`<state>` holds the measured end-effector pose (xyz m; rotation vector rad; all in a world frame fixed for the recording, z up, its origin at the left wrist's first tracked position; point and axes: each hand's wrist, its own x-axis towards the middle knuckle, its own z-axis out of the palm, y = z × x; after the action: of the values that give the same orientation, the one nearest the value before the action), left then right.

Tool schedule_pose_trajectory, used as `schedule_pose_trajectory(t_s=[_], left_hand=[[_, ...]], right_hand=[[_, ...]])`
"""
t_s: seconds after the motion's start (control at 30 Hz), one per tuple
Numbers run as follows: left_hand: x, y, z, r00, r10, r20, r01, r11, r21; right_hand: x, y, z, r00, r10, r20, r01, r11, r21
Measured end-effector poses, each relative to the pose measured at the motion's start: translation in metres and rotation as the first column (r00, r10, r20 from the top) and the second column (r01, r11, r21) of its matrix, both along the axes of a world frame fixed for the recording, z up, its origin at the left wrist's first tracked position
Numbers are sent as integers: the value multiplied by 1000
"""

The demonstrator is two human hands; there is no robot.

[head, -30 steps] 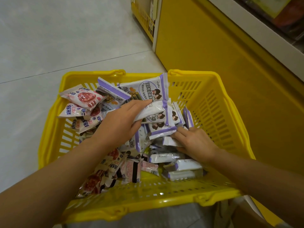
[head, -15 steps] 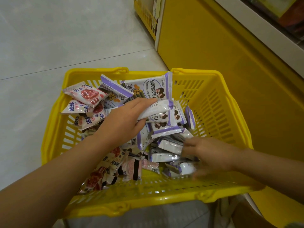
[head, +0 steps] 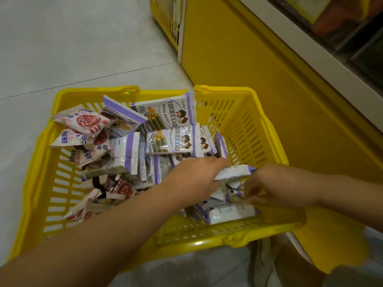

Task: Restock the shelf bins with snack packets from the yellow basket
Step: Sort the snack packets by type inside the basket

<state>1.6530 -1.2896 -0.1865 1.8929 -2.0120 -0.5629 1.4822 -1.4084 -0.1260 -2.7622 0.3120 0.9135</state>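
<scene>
The yellow basket (head: 248, 129) sits on the floor below me, filled with several snack packets. Purple-and-white seaweed packets (head: 172, 117) fill its middle and right, and pink-and-white packets (head: 83, 121) lie at its left. My left hand (head: 194, 179) reaches across to the near right part of the basket and grips a white-and-purple packet (head: 234, 171). My right hand (head: 275, 185) is just to the right of it, its fingers curled down among the purple packets at the near right corner; whether they pinch one is blurred.
A yellow shelf base (head: 238, 48) rises right behind the basket, with a white shelf edge (head: 310, 48) and dark bins (head: 352, 27) at the upper right. Grey floor tiles (head: 72, 38) stretch to the left. Another yellow basket (head: 165, 19) stands at the top.
My left hand moved right and toward me with its packet, from the basket's middle to the near right. My right hand stayed at the near right corner, now next to the left hand.
</scene>
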Motion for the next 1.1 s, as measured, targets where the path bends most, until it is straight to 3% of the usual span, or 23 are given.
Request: schedule_pose_trajectory(t_s=[0.1,0.2,0.27,0.33,0.4,0.5,0.7,0.93,1.1], left_hand=[[-19,-8,-15,999,-36,-14,37,996,84],[-24,-10,-18,950,-59,-308,110,982,153],[-17,-7,-16,855,61,-515,80,966,247],[0,-1,-17,754,267,-600,-14,920,391],[20,8,-21,813,350,-464,-104,873,476],[34,21,-30,964,241,-116,-142,829,542],[22,26,-63,973,-39,229,-85,858,507],[15,19,-83,963,-4,269,-125,878,461],[24,17,-72,977,29,209,-104,928,357]], right_hand=[[-1,-6,14,992,-18,127,38,987,-157],[1,1,4,969,-73,236,94,992,-81],[4,7,-15,978,-93,187,104,993,-49],[7,11,-32,988,-116,97,123,990,-65],[9,12,-47,990,-123,74,130,987,-99],[11,11,-59,987,-141,72,149,980,-130],[18,5,-62,976,-183,121,199,970,-142],[25,-5,-56,955,-276,111,287,952,-102],[26,-10,-38,941,-255,222,298,936,-189]])
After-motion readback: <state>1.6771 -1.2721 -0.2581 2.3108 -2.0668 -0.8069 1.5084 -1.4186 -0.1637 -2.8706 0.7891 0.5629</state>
